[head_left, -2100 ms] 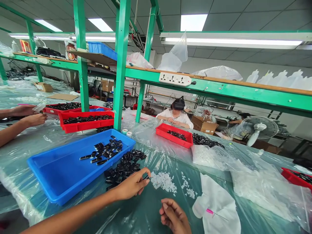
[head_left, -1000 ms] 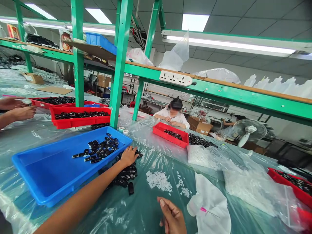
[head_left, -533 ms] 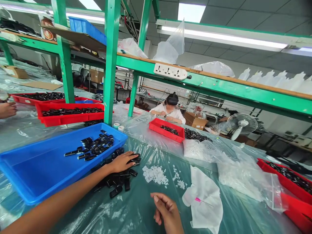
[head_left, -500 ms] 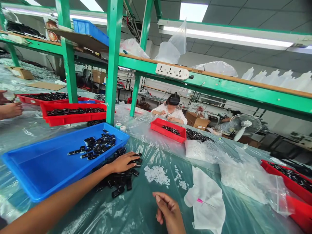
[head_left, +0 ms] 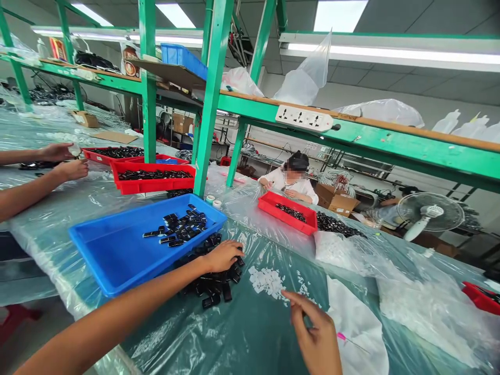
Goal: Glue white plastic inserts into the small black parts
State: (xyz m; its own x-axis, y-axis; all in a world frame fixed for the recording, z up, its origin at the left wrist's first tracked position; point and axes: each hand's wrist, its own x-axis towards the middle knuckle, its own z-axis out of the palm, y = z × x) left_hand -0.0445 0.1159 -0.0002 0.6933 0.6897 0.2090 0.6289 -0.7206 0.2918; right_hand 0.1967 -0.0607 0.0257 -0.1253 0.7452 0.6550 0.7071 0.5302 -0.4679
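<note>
My left hand [head_left: 224, 256] rests on a pile of small black plastic pieces [head_left: 213, 285], its fingers curled down around a black plastic piece at the pile's right side. The fingertips are partly hidden. My right hand [head_left: 318, 333] is open, index finger stretched toward a heap of small white flakes [head_left: 267, 282] and its tip at the heap's lower right edge. Thumb and index stand apart with nothing seen between them. A blue tray [head_left: 113, 255] beside my left arm holds black pieces like those in the pile. Right of my right hand, a pink-handled needle-like tool [head_left: 341, 336] lies on a white cloth [head_left: 361, 323].
A co-worker's hands [head_left: 72, 169] work at the left, near red trays [head_left: 156, 186]. Another person [head_left: 291, 179] sits opposite, behind a red tray [head_left: 287, 221]. Bags of white bits [head_left: 422, 312] lie at right. A green post [head_left: 213, 104] rises behind the blue tray.
The view has swung left, bringing more of the co-worker's arms in. My left fingers have curled on the pile. My right hand has moved up to the white flakes, its index finger now extended.
</note>
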